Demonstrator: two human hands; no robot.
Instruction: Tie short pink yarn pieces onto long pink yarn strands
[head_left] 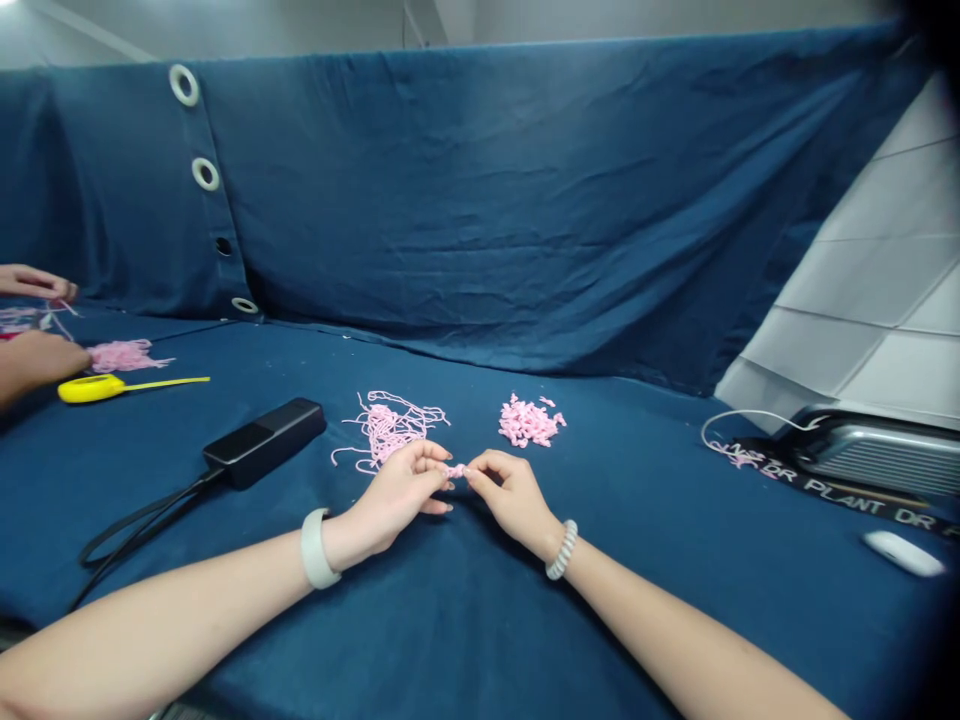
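A short knotted piece of pink yarn (455, 471) is stretched between my two hands, low above the blue cloth. My left hand (409, 490) pinches its left end, with thumb and fingertips closed. At the other end, the thumb and index finger of my right hand (517, 495) are closed on the same piece. Just behind my left hand lies a loose tangle of pink yarn strands (391, 425). Beyond my right hand sits a heap of small knotted pink yarn pieces (529, 421).
A black box-shaped device (266, 440) with a cable lies left of my hands. Farther left are a yellow tape measure (94, 388), pink yarn (126, 355) and another person's hands (41, 365). A lettered strap (840, 495) and a white object (902, 552) lie at right.
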